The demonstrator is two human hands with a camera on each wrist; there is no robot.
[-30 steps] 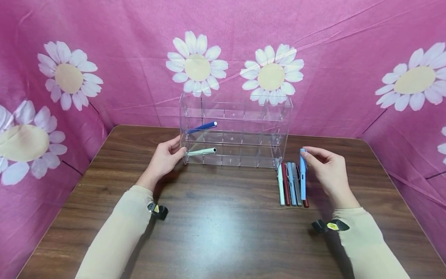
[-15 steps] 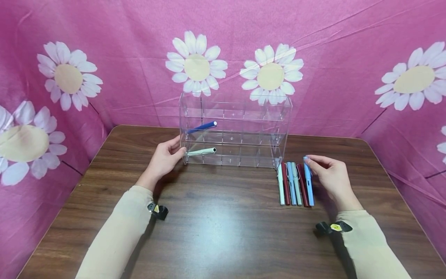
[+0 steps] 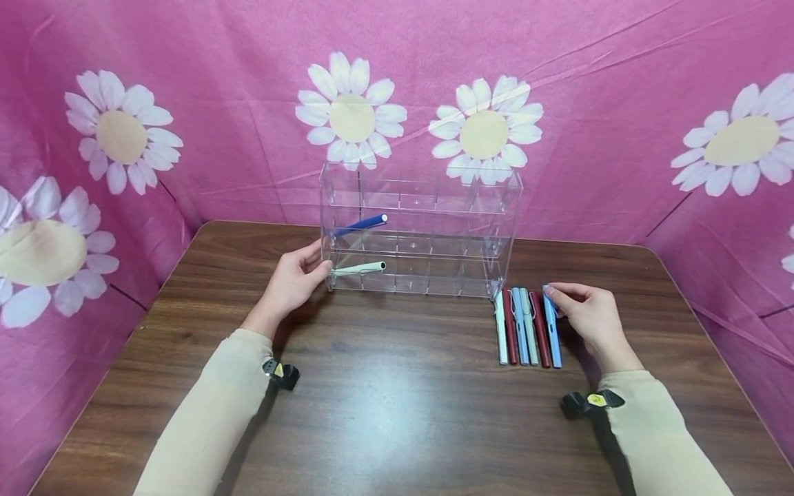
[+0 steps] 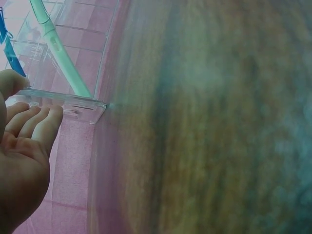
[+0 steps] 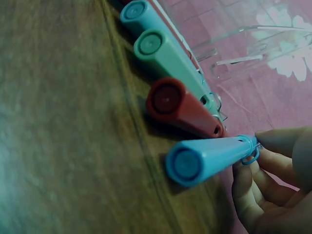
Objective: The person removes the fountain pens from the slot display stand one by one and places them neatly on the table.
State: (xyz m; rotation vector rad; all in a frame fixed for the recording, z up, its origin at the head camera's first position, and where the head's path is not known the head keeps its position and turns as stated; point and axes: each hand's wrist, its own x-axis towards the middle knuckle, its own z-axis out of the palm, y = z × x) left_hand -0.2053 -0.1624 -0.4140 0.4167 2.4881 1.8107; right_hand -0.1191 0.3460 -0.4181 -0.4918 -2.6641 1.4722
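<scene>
My left hand holds the left side of a clear plastic pen rack. In the left wrist view its thumb and fingers lie on either side of the panel. A dark blue pen leans in the rack's upper part, and a pale green pen slants in the lower part. On the right my right hand pinches the clip end of a light blue pen. This pen lies at the right end of a row, just beside a dark red pen.
Further left in the row lie a grey-green pen, a blue pen, a second dark red pen and a pale mint pen, right by the rack's front corner. Behind the wooden table hangs a pink flowered cloth.
My right hand has brought the light blue pen rightward and down, from over the row to its right end beside the dark red pen. The left hand and rack have stayed in place.
</scene>
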